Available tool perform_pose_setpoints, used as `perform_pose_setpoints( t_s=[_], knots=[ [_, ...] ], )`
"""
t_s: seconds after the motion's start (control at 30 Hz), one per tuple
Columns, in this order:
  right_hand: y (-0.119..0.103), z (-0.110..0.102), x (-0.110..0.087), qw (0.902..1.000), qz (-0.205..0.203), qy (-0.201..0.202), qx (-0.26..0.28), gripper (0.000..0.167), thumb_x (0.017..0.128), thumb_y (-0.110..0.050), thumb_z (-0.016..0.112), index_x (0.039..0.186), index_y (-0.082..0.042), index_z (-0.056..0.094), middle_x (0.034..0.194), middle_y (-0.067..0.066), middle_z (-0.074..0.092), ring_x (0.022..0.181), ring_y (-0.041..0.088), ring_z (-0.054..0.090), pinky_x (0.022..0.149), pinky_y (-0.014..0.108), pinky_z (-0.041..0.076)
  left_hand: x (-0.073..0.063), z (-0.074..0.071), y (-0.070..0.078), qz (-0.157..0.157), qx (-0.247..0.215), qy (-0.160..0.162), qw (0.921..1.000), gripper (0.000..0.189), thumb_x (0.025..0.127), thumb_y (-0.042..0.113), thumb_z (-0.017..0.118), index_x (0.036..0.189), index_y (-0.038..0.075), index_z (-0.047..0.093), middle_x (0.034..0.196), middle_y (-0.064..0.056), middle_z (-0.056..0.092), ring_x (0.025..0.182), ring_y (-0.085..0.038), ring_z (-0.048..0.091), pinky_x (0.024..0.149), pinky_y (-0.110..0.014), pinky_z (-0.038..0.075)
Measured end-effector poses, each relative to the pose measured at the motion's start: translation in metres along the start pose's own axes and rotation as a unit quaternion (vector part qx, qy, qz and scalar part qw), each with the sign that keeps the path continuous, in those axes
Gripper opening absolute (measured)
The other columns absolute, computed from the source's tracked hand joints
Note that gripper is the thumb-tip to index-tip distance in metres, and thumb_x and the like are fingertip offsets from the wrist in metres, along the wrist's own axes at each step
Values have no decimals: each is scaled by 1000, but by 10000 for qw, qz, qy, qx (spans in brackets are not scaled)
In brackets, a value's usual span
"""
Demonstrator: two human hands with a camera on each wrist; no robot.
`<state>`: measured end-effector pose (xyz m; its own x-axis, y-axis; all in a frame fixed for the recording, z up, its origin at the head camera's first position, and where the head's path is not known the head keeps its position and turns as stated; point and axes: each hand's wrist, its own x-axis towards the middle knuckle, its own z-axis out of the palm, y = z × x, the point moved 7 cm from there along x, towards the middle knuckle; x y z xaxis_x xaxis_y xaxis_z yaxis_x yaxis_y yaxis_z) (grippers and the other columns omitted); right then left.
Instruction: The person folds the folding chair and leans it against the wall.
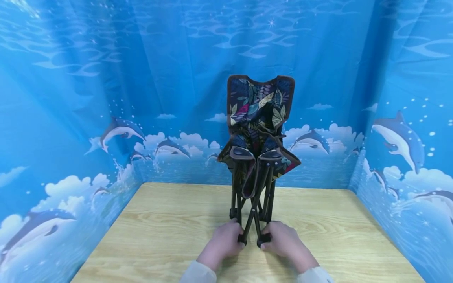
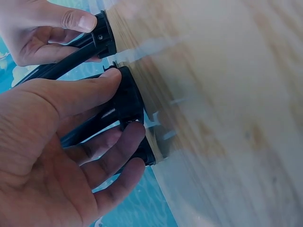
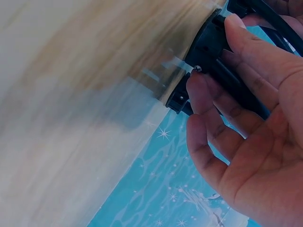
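Observation:
A small folding chair (image 1: pixel 261 104), partly folded, stands upright on the table, its dark leaf-patterned fabric bunched above black crossed legs (image 1: pixel 253 212). Down at the near left foot, my left hand (image 1: pixel 226 237) grips the leg. My right hand (image 1: pixel 281 239) does the same at the near right foot. In the left wrist view the thumb and fingers of my left hand (image 2: pixel 71 137) curl round a black plastic foot (image 2: pixel 128 97). The right wrist view has my right hand (image 3: pixel 251 118) pinching another foot (image 3: pixel 208 42) between thumb and fingers.
The light wood-grain table (image 1: pixel 170 236) extends to both sides of the chair. Behind it and at both sides hangs a blue curtain (image 1: pixel 170 78) printed with dolphins and clouds, close to the table's far edge.

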<state>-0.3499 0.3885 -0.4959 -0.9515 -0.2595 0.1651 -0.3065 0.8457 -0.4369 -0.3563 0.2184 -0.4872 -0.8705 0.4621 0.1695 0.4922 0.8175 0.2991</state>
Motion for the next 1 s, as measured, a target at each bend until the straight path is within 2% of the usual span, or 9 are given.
perform_pose_setpoints(
  t_s=[0.33,0.53,0.8,1.0],
  knots=[
    [-2,-2,3,10000,-53,-10,18,23,71,-23,96,89,-22,82,96,2,79,91,26,73,77,54,58,3,-1,1,-26,-3,-59,10000,14,77,22,90,82,19,77,95,2,65,79,-15,65,68,-33,53],
    [1,-2,5,9999,104,-44,-11,26,72,-25,96,93,-20,82,100,4,79,95,28,73,81,55,59,4,-1,1,13,-3,-27,10000,14,77,21,91,81,20,77,92,5,62,77,-11,63,67,-31,52],
    [4,-1,7,9998,195,-35,1,29,72,-26,95,97,-18,82,105,6,79,98,30,73,85,58,59,8,3,-4,-67,10,-67,10000,14,78,23,90,86,20,78,104,-2,70,84,-18,70,73,-37,56],
    [5,-1,9,9997,253,-22,15,27,72,-26,96,95,-20,81,105,4,78,99,29,73,86,57,59,9,4,-5,-75,48,-24,10000,14,80,24,89,87,19,78,100,-1,68,79,-17,68,71,-35,54]
  ],
)
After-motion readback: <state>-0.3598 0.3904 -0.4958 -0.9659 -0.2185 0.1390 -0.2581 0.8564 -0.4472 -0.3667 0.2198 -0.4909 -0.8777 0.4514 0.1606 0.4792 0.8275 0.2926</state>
